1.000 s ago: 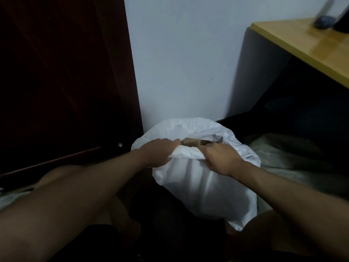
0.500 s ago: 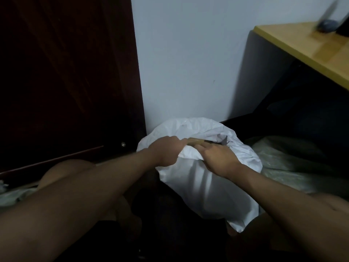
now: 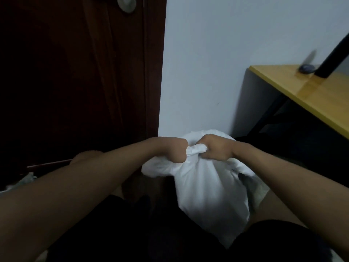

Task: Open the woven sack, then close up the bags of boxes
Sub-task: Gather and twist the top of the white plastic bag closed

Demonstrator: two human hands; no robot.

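A white bag point(image 3: 207, 190) stands on the floor between my knees, against the pale wall. Its mouth is gathered into a twisted bunch point(image 3: 194, 149) at the top. My left hand point(image 3: 174, 150) grips the bunch from the left, fingers curled round the material. From the right, my right hand point(image 3: 215, 148) grips the same bunch, knuckles up. The two hands nearly touch. The bag's contents are hidden by the gathered material.
A dark wooden door point(image 3: 75, 82) with a round metal knob point(image 3: 126, 3) fills the left. A yellow-topped desk point(image 3: 302, 95) juts in at the right, with a black rod point(image 3: 332, 53) and a small dark object point(image 3: 306, 68) on it. Dark space lies under the desk.
The bag's mouth, open before with brown boxes showing, is now bunched shut between both hands. The hands came together, and the view tilted up.
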